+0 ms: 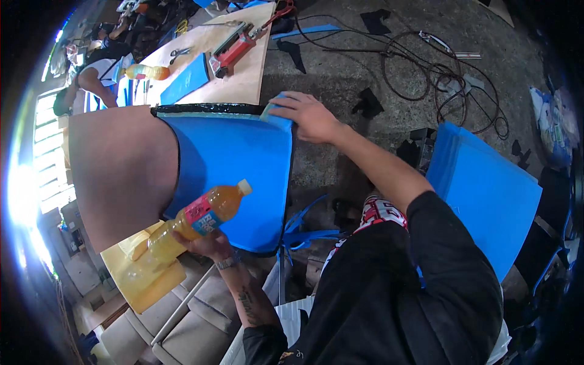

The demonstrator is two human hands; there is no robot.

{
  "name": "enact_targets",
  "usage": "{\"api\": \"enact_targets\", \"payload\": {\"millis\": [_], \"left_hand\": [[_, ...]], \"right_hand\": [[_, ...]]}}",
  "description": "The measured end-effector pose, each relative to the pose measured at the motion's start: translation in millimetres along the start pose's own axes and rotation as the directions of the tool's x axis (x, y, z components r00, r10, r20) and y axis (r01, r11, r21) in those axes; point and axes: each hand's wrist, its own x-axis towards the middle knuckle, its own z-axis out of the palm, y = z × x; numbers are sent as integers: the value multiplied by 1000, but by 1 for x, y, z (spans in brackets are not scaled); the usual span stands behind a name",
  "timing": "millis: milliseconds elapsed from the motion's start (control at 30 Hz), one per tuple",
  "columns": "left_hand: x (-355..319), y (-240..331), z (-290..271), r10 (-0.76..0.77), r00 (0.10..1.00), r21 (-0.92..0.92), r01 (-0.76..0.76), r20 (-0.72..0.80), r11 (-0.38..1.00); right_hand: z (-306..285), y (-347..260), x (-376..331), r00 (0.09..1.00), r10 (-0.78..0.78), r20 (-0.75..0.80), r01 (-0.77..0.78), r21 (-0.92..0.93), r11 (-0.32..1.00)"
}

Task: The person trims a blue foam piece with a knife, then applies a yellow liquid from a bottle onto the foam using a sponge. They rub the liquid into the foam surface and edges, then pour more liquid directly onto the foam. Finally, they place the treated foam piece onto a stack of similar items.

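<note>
My left hand (208, 244) is closed round a clear plastic bottle (201, 214) of amber liquid with a white cap and pink and blue label. The bottle is tilted, cap up and to the right, above a blue sheet-covered panel (234, 161). At the panel's far right corner, my right hand (307, 117) grips a pale green pad (277, 114), pressing it to the edge. A shiny, wet-looking black strip (207, 109) runs along that far edge. A curved brown panel (125, 167) adjoins the blue one on the left.
A wooden table (243, 88) beyond bears a red hand tool (234, 53), scissors (178, 53), a blue piece (186, 79) and another bottle (146, 72). Stacked blue sheets (480, 194) stand at right. Hoses (420, 79) coil on the floor. Another person (94, 79) is far left.
</note>
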Motion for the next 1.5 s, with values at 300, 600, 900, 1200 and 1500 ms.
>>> {"api": "enact_targets", "payload": {"millis": [300,600,900,1200,1500], "left_hand": [[5,9,-50,-74,996,-76,69,-55,995],[1,5,-49,-180,983,-60,177,-43,982],[14,-4,-64,-206,978,-84,203,-34,976],[22,10,-86,-167,984,-92,161,-63,983],[20,27,-115,-221,975,-252,208,-27,945]], "right_hand": [[48,23,-57,987,138,86,-127,-120,985],[99,-1,-85,954,284,96,-273,-114,955],[133,-5,-65,800,498,-335,-345,423,838],[54,-37,-2,965,103,-241,-127,-84,988],[73,-16,-47,953,222,205,-81,-535,841]]}}
